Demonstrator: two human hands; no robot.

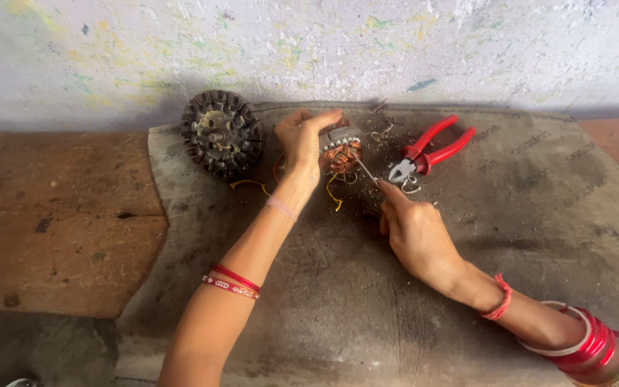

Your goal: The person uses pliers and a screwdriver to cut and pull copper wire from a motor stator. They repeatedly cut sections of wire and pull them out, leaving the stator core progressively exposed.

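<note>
My left hand (302, 140) grips a small motor core wound with copper wire (342, 149), holding it against a grey mat (510, 215) on the floor. A thin metal tool (365, 170) is pinched in my right hand (413, 229), and its tip pokes into the copper winding. Yellow and red wire leads (332, 197) trail from the core onto the mat. Both wrists carry red bangles.
A dark round slotted stator (222, 132) lies at the mat's far left corner. Red-handled pliers (431, 150) rest just right of the core, amid bits of wire. A paint-flecked wall (324, 50) runs behind. Brown floor (51, 215) lies to the left.
</note>
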